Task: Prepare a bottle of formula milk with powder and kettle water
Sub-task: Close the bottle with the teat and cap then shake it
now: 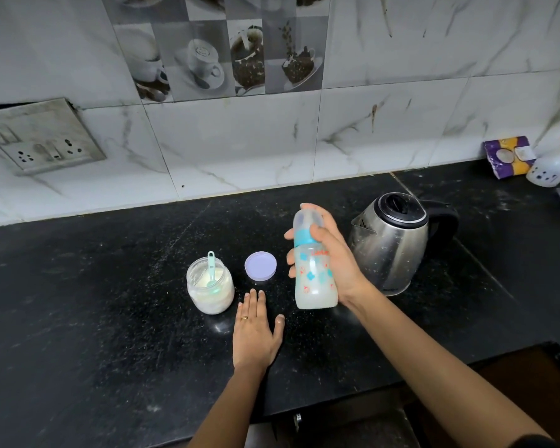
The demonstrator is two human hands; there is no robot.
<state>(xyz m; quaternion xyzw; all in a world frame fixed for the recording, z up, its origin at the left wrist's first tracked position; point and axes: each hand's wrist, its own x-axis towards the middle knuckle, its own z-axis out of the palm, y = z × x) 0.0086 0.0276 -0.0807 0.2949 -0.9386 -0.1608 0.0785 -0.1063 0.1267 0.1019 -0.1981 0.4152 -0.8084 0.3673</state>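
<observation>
Right hand (pixel 333 260) wraps its fingers and thumb around the upper body and blue collar of a baby bottle (pixel 314 279). It holds the bottle slightly tilted, and the bottle appears to be clear of the black counter (pixel 110 302). The bottle is over the middle of the counter, between a loose lid (pixel 260 266) and the kettle (pixel 392 244). Its clear cap is on, and cloudy white liquid fills the lower part. Left hand (pixel 256 334) lies flat on the counter toward the front edge, fingers straight and slightly spread, holding nothing.

Possible trouble:
- **Leak:** if the collar is not screwed tight, shaking or tipping the bottle could spill milk onto the counter.
- **Kettle:** the back of the right hand is close to the steel kettle. A wide swing could strike it, and it may be hot.
- **Open jar:** the powder jar (pixel 210 286) stands open just beside the left fingertips, so a careless sweep could topple it. Drips could also spoil the powder.
- **Lumps:** powder could stay lumpy if the bottle is mixed too briefly.

Count:
- one bottle
- one kettle with its lid closed
- one open powder jar
- one pale green scoop (pixel 211 268) standing in the powder
- one round lilac lid lying flat
- one purple packet (pixel 508 156) near the back right corner
- two hands
</observation>
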